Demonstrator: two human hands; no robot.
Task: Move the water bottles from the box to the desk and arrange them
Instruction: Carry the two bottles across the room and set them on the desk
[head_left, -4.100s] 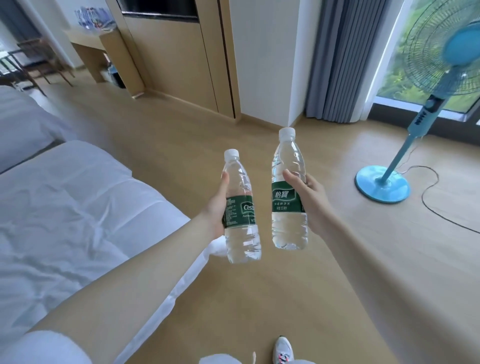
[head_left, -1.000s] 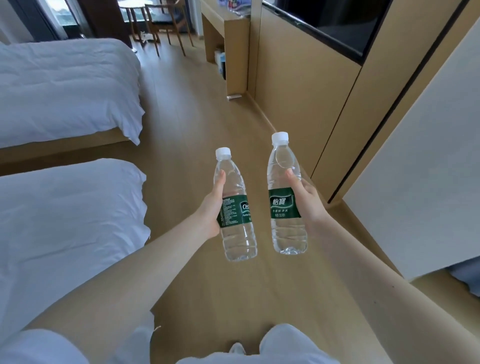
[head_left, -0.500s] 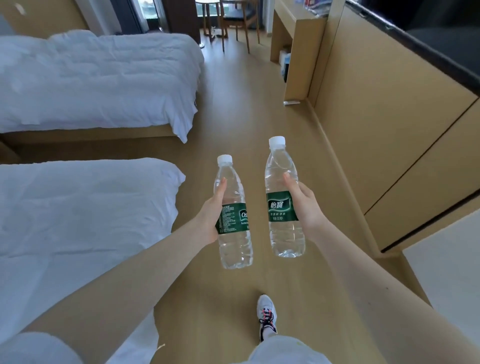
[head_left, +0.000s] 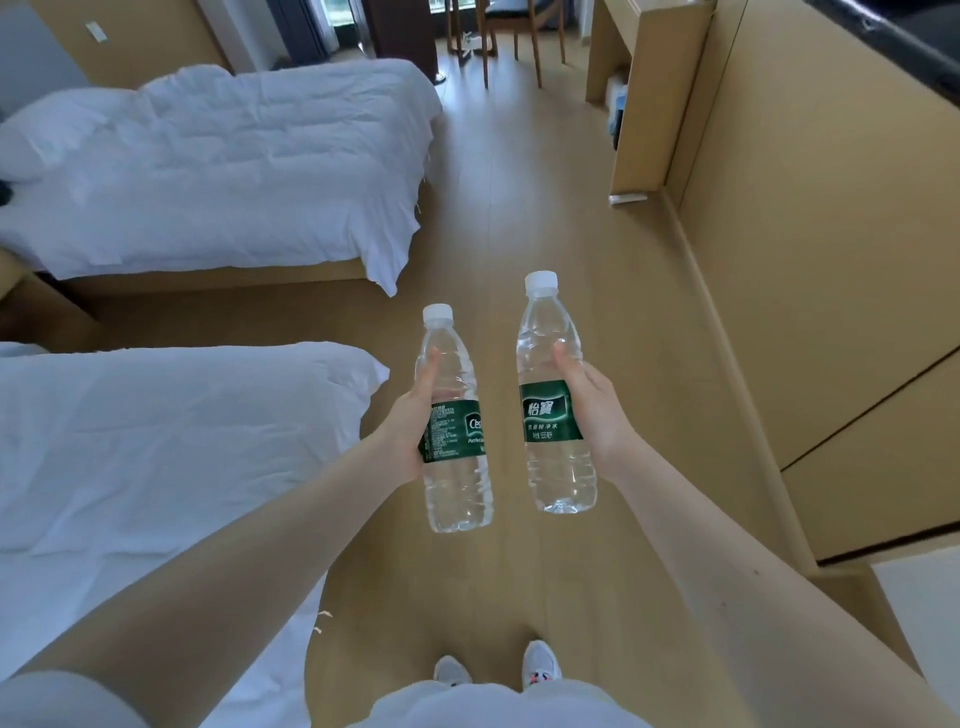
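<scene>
I carry two clear water bottles with white caps and green labels, both upright in front of me above the wooden floor. My left hand grips the left bottle around its label. My right hand grips the right bottle, held slightly higher. A wooden desk stands far ahead on the right against the wall. The box is not in view.
Two beds with white bedding lie on the left, the near bed and the far bed. A wood-panelled wall unit runs along the right. A chair stands at the far end. The floor aisle runs between them.
The view has turned from the fan and window to the aisle between beds and wall unit, and I have stepped forward. Both hands keep hold of the bottles.
</scene>
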